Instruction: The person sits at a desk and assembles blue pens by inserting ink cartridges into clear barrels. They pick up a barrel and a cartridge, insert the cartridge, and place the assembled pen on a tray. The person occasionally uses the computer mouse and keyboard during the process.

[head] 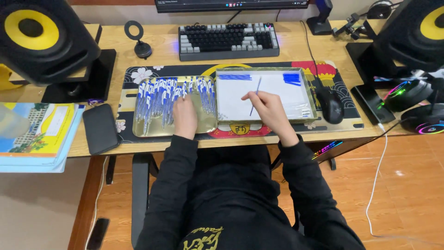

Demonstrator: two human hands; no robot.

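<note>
My left hand [184, 113] rests on a heap of several blue-and-white pens [159, 99] lying in a shallow gold tray [138, 130] on the left of the desk mat; whether its fingers grip a pen is hidden. My right hand [267, 107] pinches one thin blue pen refill [255, 95], held over a second tray [312, 97] lined white. Small groups of blue refills [234, 77] and blue caps [292, 78] lie along that tray's far edge.
A keyboard [229, 40] stands behind the trays, a black mouse [331, 105] to their right. Big speakers [41, 39] flank the desk. A dark wallet-like case [99, 128] and books [34, 134] lie left; lit headphones [416, 106] right.
</note>
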